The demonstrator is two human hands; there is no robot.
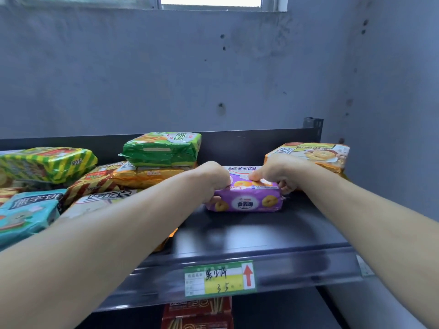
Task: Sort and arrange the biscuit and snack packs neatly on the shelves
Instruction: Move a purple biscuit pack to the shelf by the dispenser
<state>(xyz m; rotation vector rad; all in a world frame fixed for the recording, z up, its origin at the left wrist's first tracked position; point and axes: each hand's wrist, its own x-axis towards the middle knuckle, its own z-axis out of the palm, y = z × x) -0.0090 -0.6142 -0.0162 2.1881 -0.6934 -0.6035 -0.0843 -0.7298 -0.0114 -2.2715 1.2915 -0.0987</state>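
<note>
Head view, shelf: dark metal, with a back lip. On its left I log a loose pile of packs, several tilted, with a green pack on top at the rear. At right rear an orange pack lies just behind the right wrist. Between them the purple pack rests on the shelf, long axis left to right, parallel to the front edge, printed side toward me. Left hand grips its left end, fingers curled round and under. Right hand grips the right end, thumb pressed on the top edge, fingers wrapped behind. One hand per end, neither nearer. I judge a sideways slide or square-up comes next. Price tag on the front rail.
</note>
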